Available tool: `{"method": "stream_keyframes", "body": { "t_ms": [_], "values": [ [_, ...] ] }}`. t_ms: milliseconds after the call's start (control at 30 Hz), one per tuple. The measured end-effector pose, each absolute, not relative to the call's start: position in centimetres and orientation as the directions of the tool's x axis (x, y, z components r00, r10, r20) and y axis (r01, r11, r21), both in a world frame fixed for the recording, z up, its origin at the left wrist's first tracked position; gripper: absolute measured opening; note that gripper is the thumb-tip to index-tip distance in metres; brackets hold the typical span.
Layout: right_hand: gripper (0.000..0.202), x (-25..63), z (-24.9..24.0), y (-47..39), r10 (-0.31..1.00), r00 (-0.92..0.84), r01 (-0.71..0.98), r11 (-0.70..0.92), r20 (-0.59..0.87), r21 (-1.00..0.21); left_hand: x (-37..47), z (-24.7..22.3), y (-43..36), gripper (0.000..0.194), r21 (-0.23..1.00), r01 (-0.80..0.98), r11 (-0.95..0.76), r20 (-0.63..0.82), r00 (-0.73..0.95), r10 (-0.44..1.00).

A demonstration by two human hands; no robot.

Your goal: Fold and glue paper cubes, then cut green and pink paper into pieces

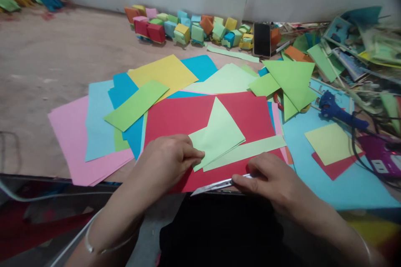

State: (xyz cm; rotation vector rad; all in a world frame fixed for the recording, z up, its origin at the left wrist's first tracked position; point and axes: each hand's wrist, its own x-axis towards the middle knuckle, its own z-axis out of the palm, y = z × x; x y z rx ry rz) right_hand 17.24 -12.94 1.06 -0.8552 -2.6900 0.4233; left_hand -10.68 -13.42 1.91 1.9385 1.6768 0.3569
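Note:
A folded sheet of pale green paper [221,137] lies on the red paper [178,112], with a pointed corner towards the back. My left hand [171,154] pinches its lower left edge between thumb and fingers. Under and beside it, a pale green paper strip [263,145] runs to the right. My right hand [266,177] is closed around a utility knife [216,185]. Its blade points left along the front edge of the table, apart from the folded paper. The palm side of my right hand is hidden.
Pink paper [73,142] and light blue paper [100,121] lie left. Small paper models [189,29] and a phone [262,39] stand along the wall. A blue glue gun [340,110], its cable and a heap of scraps [351,46] lie right.

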Motion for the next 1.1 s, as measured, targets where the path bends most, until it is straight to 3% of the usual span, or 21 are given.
{"method": "stream_keyframes", "body": {
  "t_ms": [133,233,333,467,533,667,767,833,900,1000,1100],
  "values": [
    [0.039,20.5,1.5,-12.0,0.676,-0.665,0.598,0.737,0.318,-0.315,-10.9,1.7,-14.0,0.033,0.562,0.823,-0.085,-0.126,0.186,0.974],
    [0.037,23.2,1.6,-11.4,0.707,-0.620,0.682,0.700,0.341,-0.213,-10.4,1.4,-14.9,0.037,0.547,0.831,-0.097,0.001,0.116,0.993],
    [0.025,24.5,1.6,-11.3,0.721,-0.610,0.742,0.665,0.328,-0.084,-9.4,1.0,-15.6,0.048,0.437,0.896,-0.075,0.129,0.021,0.991],
    [0.024,23.1,2.9,-11.1,0.724,-0.573,0.775,0.631,0.384,-0.032,-8.3,0.1,-15.5,0.057,0.333,0.933,-0.136,0.150,0.091,0.985],
    [0.027,21.5,4.0,-10.6,0.662,-0.631,0.720,0.694,0.405,-0.014,-8.2,-0.4,-15.1,0.057,0.368,0.919,-0.139,0.123,0.101,0.987],
    [0.033,17.8,5.6,-9.1,0.505,-0.768,0.564,0.825,0.393,0.041,-8.1,-0.8,-14.7,0.054,0.562,0.827,-0.010,0.047,-0.020,0.999],
    [0.034,15.9,5.5,-7.6,0.413,-0.837,0.469,0.879,0.360,0.082,-7.7,-0.2,-15.3,0.028,0.660,0.750,-0.048,0.114,-0.037,0.993],
    [0.030,15.2,5.2,-6.7,0.392,-0.862,0.431,0.900,0.320,0.058,-7.3,0.5,-15.9,0.018,0.694,0.711,-0.109,0.171,-0.016,0.985],
    [0.023,15.1,5.1,-5.9,0.390,-0.873,0.403,0.915,0.294,-0.016,-7.0,1.2,-16.3,0.022,0.723,0.677,-0.136,0.190,-0.006,0.982],
    [0.020,15.7,5.6,-4.8,0.437,-0.871,0.371,0.885,0.225,-0.283,-7.2,1.9,-16.4,0.021,0.748,0.653,-0.118,0.218,-0.074,0.973],
    [0.019,17.2,6.5,-3.5,0.596,-0.796,0.457,0.704,0.102,-0.543,-8.3,1.7,-15.7,0.022,0.690,0.721,-0.060,0.260,-0.169,0.951]
  ]
}}
